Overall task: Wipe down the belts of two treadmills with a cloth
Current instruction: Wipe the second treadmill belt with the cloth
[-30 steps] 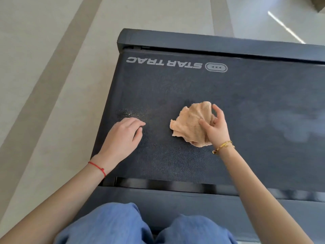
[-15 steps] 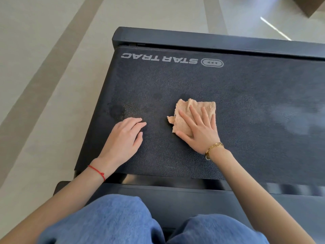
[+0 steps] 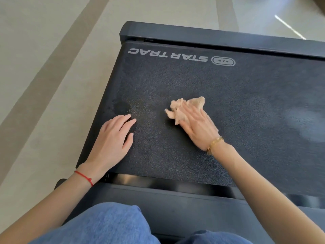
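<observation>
A person is kneeling at the end of a treadmill, and their knees in blue trousers are showing at the bottom. The dark, bumpy belt is lying flat in front of them. White letters on the belt are spelling STAR TRAC, upside down from where the person is.

The right hand is lying flat on a peach cloth. Its grip is spread, with the fingers straight and pressing the cloth down on the belt. The cloth is bunched up and is sitting near the middle of the belt, sticking out past the fingertips. This hand is looking a little blurry. A gold bracelet is sitting on the right wrist.

The left hand is resting flat on the belt near its left edge, well apart from the cloth. Its grip is spread too, and it is holding nothing. A red string is going round the left wrist.

A darker, wet-looking spot is showing on the belt just past the left fingertips. The pale floor is lying beside the treadmill.
</observation>
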